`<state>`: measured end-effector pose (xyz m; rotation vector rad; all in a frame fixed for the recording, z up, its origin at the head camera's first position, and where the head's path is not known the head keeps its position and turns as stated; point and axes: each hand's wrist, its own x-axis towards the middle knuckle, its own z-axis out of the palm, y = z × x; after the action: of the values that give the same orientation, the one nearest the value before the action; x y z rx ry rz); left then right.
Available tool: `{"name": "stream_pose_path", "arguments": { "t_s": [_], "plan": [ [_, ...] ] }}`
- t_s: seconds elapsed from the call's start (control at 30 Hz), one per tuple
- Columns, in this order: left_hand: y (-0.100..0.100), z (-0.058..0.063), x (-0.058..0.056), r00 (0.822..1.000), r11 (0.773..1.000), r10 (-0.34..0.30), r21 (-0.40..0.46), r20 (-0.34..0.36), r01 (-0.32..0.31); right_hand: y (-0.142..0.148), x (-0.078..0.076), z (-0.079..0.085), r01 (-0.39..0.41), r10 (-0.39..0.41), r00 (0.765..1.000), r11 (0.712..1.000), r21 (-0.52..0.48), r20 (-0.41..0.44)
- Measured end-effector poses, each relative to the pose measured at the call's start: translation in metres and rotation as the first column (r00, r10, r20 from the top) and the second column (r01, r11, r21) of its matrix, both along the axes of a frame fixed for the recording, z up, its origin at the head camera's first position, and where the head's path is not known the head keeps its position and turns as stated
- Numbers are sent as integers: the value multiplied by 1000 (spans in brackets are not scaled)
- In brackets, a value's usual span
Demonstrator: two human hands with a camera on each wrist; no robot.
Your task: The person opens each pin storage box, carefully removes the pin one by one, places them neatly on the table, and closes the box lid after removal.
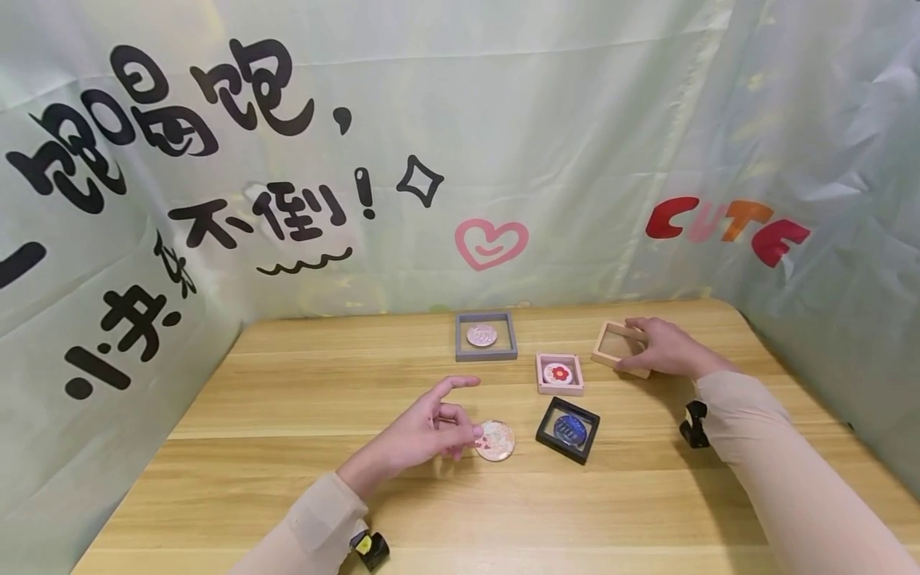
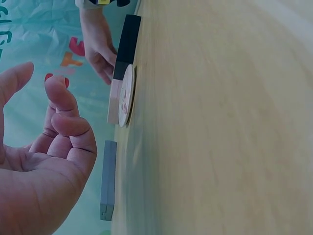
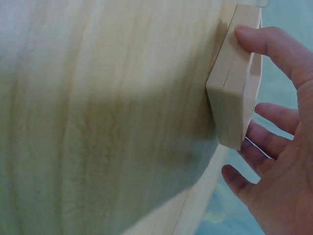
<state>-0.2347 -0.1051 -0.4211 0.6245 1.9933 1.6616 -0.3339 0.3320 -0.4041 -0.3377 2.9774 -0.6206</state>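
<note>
My right hand (image 1: 668, 349) grips a small beige square frame (image 1: 600, 342) at the back right, thumb on its near side and fingers at the far side. The right wrist view shows the thumb on the edge of the frame (image 3: 227, 73), which stands at a slant there. My left hand (image 1: 424, 431) hovers over the table with its index finger stretched out and the others loosely bent, holding nothing. Its thumb tip overlaps the left edge of a round pinkish printed badge (image 1: 497, 442) that lies on the wood.
A grey square frame (image 1: 485, 357) around a pink badge (image 1: 481, 335) lies at the back. Nearer are a pink frame (image 1: 561, 391) with a red-flower badge (image 1: 557, 373) and a black frame (image 1: 564, 454) with a blue badge (image 1: 570, 430). Printed cloth (image 1: 575, 144) walls the table (image 1: 287, 447) behind and beside.
</note>
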Motion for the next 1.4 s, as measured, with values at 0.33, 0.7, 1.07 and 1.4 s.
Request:
{"name": "stream_pose_path", "arguments": {
  "t_s": [0.33, 0.7, 1.07, 1.4],
  "plan": [
    [-2, -1, 0, 1000, 1000, -4, -6, -1, 4, -6, -4, 3, -21, 21, 998, 1000, -12, 63],
    [-1, 0, 1, 999, 1000, -20, 12, 27, 20, -11, -4, 13, -68, 67, 987, 998, 5, 144],
    [0, 1, 3, 999, 999, -35, 5, 23, 35, -15, -6, 8, -79, 82, 983, 996, -29, 163],
    [2, 0, 2, 999, 999, -41, 18, 8, 41, -19, -2, 9, -103, 105, 990, 994, -27, 97]
  ]
}}
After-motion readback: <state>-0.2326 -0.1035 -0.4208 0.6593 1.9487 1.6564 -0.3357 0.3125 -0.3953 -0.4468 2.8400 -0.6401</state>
